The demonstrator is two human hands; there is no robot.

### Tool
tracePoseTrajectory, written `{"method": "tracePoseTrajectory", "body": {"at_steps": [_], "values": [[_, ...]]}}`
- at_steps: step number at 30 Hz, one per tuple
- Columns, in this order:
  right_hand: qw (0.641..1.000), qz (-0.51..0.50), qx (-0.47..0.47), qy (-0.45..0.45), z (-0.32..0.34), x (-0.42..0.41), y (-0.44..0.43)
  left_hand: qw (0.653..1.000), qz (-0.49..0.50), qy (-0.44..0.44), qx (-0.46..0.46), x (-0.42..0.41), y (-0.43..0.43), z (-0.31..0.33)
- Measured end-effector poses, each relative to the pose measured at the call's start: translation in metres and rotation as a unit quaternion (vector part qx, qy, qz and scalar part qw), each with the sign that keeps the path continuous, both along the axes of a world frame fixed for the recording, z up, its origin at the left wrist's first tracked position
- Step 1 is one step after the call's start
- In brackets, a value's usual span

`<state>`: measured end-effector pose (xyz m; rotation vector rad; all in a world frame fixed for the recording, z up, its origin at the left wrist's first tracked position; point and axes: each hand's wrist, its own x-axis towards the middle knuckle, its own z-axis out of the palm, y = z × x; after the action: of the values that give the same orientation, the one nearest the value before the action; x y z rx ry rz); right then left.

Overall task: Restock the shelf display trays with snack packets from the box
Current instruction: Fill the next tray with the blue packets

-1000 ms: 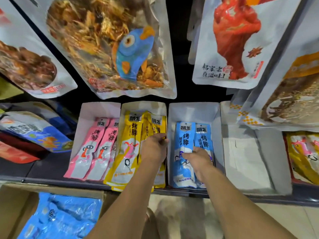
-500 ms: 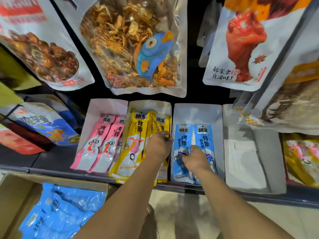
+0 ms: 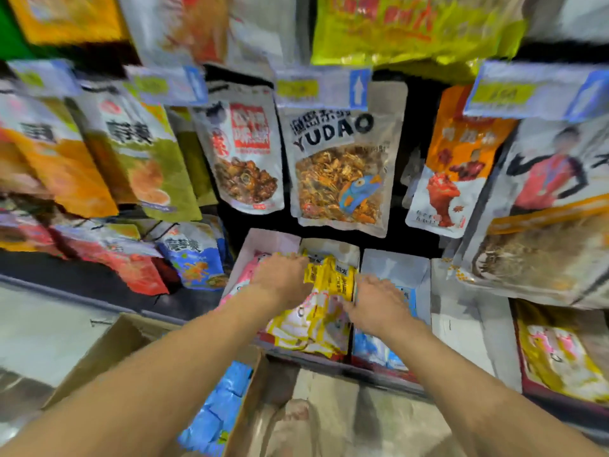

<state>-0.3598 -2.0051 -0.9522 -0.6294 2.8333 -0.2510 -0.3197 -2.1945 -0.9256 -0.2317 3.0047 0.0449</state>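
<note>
Three white display trays sit side by side on the shelf, holding pink packets, yellow packets and blue packets. My left hand lies over the pink tray with its fingers curled on the upper left of the yellow stack. My right hand rests with spread fingers across the right edge of the yellow stack and the blue tray. Below the shelf, a cardboard box holds more blue packets. The picture is blurred.
An empty white tray stands right of the blue one, then a tray of yellow-and-pink packets. Large snack bags hang above, among them a YUDAO bag. More bags lie on the shelf to the left.
The view has tilted up and pulled back, showing more hanging bags. My left hand moved left to the yellow stack's left side; my right hand shifted from the blue packets towards the yellow stack.
</note>
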Motion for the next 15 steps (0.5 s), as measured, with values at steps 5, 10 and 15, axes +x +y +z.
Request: {"method": "tracePoseTrajectory", "body": {"at_steps": [5, 10, 15], "values": [[0.997, 0.064, 0.009, 0.036, 0.042, 0.037, -0.059, 0.998, 0.056, 0.018, -0.024, 0.065, -0.052, 0.043], [0.989, 0.134, 0.035, 0.049, 0.059, 0.068, -0.128, 0.991, 0.128, 0.019, -0.024, 0.124, -0.112, 0.036], [0.974, 0.205, 0.066, 0.066, 0.051, 0.083, -0.194, 0.981, 0.192, 0.020, 0.003, 0.166, -0.165, 0.005]]}}
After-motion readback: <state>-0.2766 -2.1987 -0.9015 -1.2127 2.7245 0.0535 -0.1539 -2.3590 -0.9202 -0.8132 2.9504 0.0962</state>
